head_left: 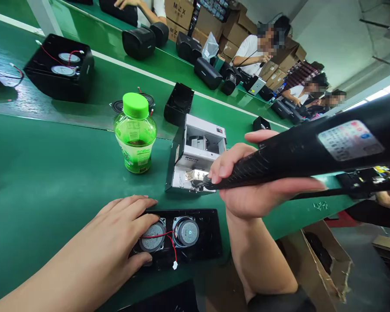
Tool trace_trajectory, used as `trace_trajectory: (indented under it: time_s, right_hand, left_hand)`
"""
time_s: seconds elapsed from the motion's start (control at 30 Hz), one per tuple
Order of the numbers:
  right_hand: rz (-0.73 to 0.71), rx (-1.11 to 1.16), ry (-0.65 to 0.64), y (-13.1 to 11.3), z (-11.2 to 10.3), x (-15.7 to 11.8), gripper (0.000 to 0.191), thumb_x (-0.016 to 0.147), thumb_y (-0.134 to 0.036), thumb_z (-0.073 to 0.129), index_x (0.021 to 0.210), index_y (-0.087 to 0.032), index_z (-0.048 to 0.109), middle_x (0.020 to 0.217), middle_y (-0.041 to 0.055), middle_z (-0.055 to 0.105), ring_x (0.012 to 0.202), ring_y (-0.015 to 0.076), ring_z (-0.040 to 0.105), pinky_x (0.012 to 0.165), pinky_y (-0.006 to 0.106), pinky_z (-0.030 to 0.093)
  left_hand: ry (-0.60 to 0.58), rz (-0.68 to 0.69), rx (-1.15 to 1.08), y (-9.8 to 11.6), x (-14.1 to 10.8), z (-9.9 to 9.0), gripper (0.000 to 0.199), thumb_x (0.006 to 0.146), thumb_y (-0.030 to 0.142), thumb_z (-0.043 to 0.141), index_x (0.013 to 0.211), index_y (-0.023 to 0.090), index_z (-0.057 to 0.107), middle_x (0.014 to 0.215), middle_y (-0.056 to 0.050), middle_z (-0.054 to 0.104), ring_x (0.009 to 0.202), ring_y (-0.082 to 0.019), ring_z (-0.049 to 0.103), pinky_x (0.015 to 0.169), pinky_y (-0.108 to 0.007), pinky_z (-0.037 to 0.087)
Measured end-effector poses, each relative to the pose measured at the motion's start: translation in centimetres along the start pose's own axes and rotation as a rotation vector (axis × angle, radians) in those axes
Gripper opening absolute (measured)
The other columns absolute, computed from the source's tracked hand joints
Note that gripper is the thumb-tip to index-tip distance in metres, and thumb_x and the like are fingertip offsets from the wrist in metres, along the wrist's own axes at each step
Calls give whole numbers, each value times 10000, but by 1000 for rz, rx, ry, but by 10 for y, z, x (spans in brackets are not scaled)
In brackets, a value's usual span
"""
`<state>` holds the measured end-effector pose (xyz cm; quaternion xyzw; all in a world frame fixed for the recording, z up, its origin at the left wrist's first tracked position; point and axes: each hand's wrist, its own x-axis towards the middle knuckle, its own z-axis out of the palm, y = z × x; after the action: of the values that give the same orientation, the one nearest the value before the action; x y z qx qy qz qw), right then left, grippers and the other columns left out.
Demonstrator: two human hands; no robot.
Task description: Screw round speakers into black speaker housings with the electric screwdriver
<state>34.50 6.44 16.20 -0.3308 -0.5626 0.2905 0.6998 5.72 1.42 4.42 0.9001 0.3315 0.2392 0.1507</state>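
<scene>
My right hand (243,182) is wrapped round a black electric screwdriver (279,151) with a white label. The screwdriver's front end is at the outlet of a white and black screw feeder (198,160); the hand partly hides this spot. Below the feeder lies a black speaker panel (209,234) with two round speaker drivers (187,232) on it. A red wire (173,249) with a white plug runs from the drivers. My left hand (126,234) grips the panel's left end, thumb at the near edge and fingers at the far edge, beside the left driver.
A green-capped bottle (135,134) stands left of the feeder. Behind are an open black speaker housing (60,67) and a smaller black box (178,104). An open carton (325,260) is at lower right. Several people work along the far line, among black speakers (208,73).
</scene>
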Motion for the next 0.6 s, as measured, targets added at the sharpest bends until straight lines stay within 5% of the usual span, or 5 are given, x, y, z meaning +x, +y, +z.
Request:
trace_trajectory:
  time_s: [0.27, 0.47, 0.6]
  right_hand:
    - [155, -1, 140, -25, 1, -8, 757, 1024, -1035, 847, 1303, -331, 872, 632, -69, 716, 454, 190, 630, 435, 320, 526]
    - [259, 169, -36, -47, -1, -36, 590, 1176, -931, 743, 1394, -398, 871, 718, -67, 782, 511, 191, 697, 543, 349, 669]
    - [343, 234, -140, -38, 12, -49, 598, 1136, -933, 804, 1382, -387, 799, 771, -53, 817, 573, 209, 765, 582, 358, 679]
  left_hand:
    - [9, -29, 55, 6, -2, 1, 441, 873, 223, 931, 1297, 336, 888, 1608, -135, 900, 1398, -475, 889, 1131, -705, 778]
    - [-57, -3, -12, 1, 8, -6, 475, 843, 201, 1012, 1287, 351, 931, 1560, -104, 928, 1363, -463, 907, 1117, -693, 796]
    - [-83, -12, -29, -1, 10, -8, 515, 834, 215, 1050, 1313, 375, 949, 1554, -98, 934, 1351, -467, 915, 1092, -691, 804]
